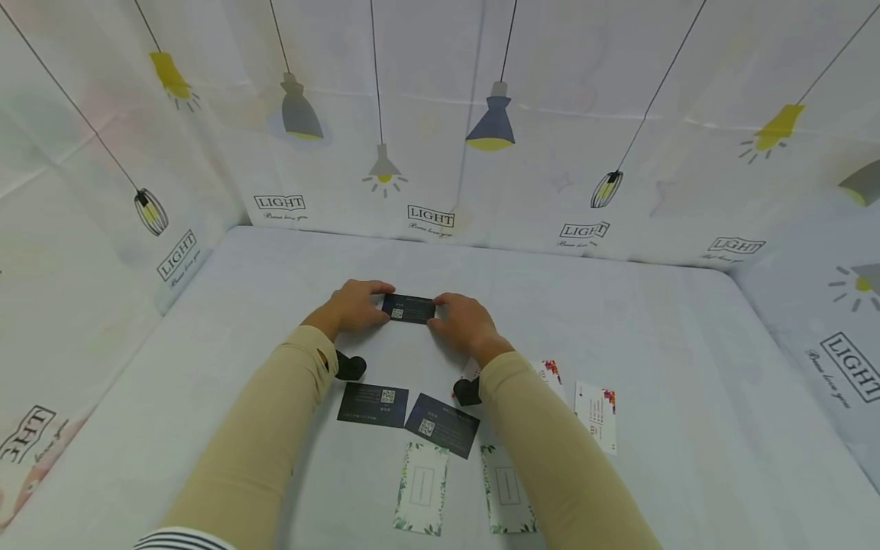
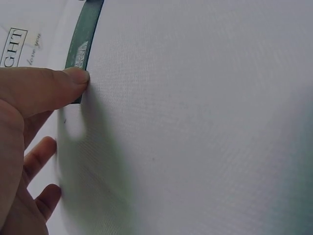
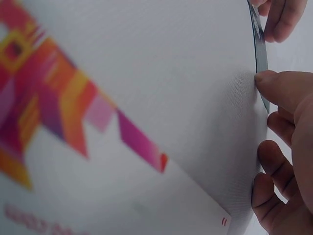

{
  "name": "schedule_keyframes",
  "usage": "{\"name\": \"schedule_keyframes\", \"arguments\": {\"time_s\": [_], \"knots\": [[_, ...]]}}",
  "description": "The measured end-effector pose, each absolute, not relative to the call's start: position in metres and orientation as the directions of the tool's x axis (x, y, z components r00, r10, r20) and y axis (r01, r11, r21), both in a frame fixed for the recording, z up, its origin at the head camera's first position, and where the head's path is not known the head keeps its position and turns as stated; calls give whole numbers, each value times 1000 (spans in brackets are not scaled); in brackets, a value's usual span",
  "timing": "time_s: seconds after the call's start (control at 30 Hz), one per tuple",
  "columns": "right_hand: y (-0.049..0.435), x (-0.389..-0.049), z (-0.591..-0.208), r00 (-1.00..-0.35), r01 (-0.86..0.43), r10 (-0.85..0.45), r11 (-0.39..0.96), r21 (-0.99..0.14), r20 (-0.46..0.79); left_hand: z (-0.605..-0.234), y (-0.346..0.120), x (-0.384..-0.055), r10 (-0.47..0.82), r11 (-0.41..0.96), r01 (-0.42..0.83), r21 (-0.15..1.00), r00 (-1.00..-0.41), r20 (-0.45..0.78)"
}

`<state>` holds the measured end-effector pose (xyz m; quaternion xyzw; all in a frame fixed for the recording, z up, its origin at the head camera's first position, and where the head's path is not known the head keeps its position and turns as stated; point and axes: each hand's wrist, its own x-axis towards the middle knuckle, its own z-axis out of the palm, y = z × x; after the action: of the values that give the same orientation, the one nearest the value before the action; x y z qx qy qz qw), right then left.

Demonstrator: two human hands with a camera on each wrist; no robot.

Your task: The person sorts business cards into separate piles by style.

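Observation:
A dark business card [image 1: 412,312] with a small QR code is held between both hands in the head view. My left hand [image 1: 352,307] pinches its left end, with the thumb over the card's [image 2: 84,36] near edge in the left wrist view. At the opposite end, my right hand [image 1: 467,321] grips the card [image 3: 261,56] between thumb and fingers, as the right wrist view shows. Two more dark cards, a left one [image 1: 373,405] and a tilted one [image 1: 443,426], lie nearer the body with adjoining corners close together.
Two white cards with leafy borders, a left one [image 1: 421,489] and a right one [image 1: 507,489], lie at the front. A white card with a red-orange corner [image 1: 595,416] lies right of the right sleeve [image 1: 550,451], which partly covers another such card [image 1: 552,374]. Printed cloth [image 1: 426,176] stands behind the table.

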<state>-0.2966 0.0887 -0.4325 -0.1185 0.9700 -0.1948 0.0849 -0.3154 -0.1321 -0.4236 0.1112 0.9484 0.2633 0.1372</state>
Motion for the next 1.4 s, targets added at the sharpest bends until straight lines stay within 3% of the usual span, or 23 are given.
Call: {"name": "schedule_keyframes", "arguments": {"time_s": [0.93, 1.17, 1.4], "knots": [[103, -280, -425, -957, -215, -283, 848, -485, -69, -436, -153, -309, 326, 808, 197, 556, -934, -143], [107, -267, -422, -954, -215, -295, 799, -562, -54, -434, -165, -297, 339, 794, 204, 572, -930, -140], [106, -246, -409, -931, -281, -362, 787, -550, -42, -428, -174, -276, 363, 778, 188, 599, -913, -185]]}}
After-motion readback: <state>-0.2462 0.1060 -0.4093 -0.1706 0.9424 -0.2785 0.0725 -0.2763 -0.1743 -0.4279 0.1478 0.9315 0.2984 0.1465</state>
